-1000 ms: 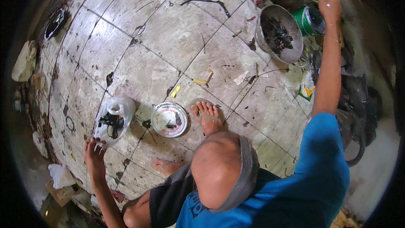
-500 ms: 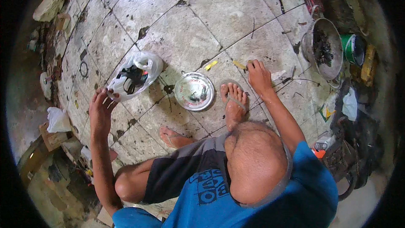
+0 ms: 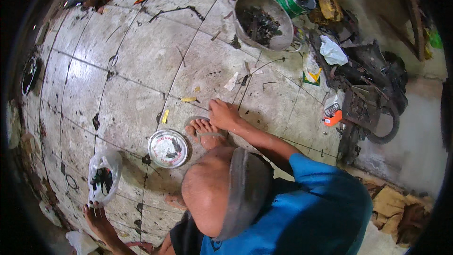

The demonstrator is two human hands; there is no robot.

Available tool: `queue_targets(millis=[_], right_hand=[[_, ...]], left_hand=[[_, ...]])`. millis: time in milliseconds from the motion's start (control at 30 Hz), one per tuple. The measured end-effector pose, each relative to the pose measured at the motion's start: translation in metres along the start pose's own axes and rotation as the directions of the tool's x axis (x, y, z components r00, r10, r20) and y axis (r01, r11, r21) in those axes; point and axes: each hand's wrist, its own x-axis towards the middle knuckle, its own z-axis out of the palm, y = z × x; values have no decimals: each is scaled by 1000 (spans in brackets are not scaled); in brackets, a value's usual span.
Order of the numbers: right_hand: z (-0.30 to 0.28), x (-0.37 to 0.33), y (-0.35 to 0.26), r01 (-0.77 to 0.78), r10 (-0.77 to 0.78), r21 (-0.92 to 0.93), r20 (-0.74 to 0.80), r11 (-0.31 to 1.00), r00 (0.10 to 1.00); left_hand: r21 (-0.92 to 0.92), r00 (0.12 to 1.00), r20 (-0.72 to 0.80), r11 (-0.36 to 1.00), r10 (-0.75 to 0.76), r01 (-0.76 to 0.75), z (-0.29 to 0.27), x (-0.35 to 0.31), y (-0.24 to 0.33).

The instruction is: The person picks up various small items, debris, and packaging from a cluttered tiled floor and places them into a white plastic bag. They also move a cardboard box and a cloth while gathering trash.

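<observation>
Left hand: at the lower left, the left hand [image 3: 100, 224] has its fingers closed over the near edge of a white plastic bag [image 3: 105, 158], thin strands of plastic showing between them.
Plastic bag: stands on the grimy tiled floor [image 3: 141, 85], mouth open, dark objects [image 3: 101, 180] inside.
Right hand: near the middle, the right hand [image 3: 222, 114] is lowered beside the toes of a sandalled foot [image 3: 207, 138], fingers bent inward; whether they pinch anything cannot be told, because the palm side is hidden.
Round tin: a pale, flat-topped round tin [image 3: 163, 150] with red print and a dark smear, between the bag and the foot, apart from both hands.
Yellow scraps: two yellow scraps [image 3: 165, 116] on the tiles, just beyond the tin.
Upper right: a metal pan [image 3: 283, 38] of dark bits, touching or very near a green can [image 3: 283, 0].
</observation>
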Motion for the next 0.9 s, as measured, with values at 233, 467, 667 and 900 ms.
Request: queue_targets(millis=[233,467,667,900], right_hand=[[-54,-13,152,-527,514,-234,-122,817,849],[-124,-6,321,-840,750,67,-493,538,441],[-148,0,380,-820,734,41,-473,571,487],[-99,-42,323,-539,526,-13,-199,842,827]], left_hand=[[32,998,25,998,-60,59,-2,7,2],[59,969,247,998,1,-16,-46,34,-14],[201,956,187,961,-228,190,-36,43,0],[618,742,670,537,23,-574,-66,87,-11]])
